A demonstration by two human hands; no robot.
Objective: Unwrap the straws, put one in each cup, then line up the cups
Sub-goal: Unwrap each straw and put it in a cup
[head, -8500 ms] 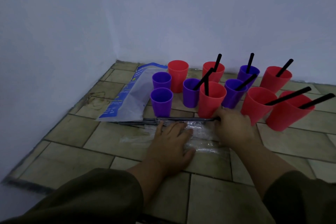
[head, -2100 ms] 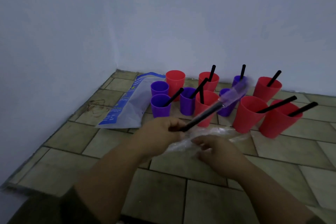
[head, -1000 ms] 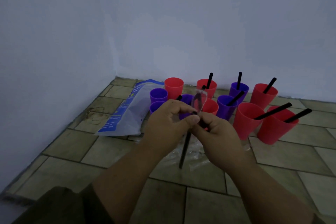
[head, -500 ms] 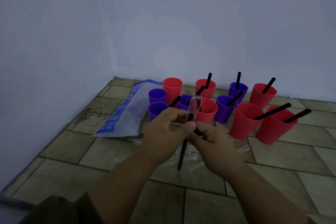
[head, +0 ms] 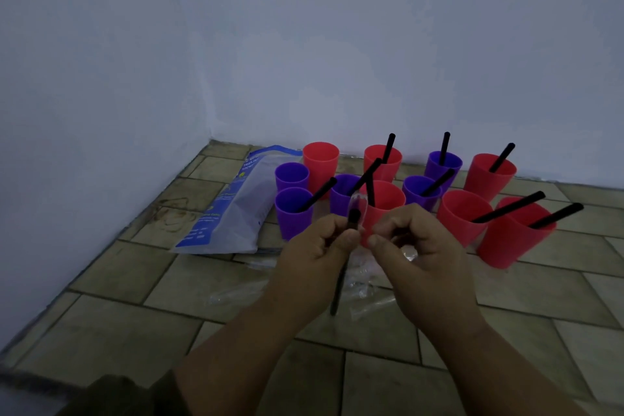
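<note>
A blue-and-white plastic bag (head: 233,209) lies on the tiled floor (head: 162,284), left of the red and purple plastic cups (head: 491,176) (thin black straws (head: 503,157) lean in most). Crumpled clear wrappers (head: 236,294) lie beneath the hands, which hide the front red cup's base. The left hand (head: 317,246) has its grip clamped on a long black plastic straw (head: 339,284), near upright. The right hand (head: 415,246) pinches the clear sleeve (head: 358,204) on the straw's tip.
</note>
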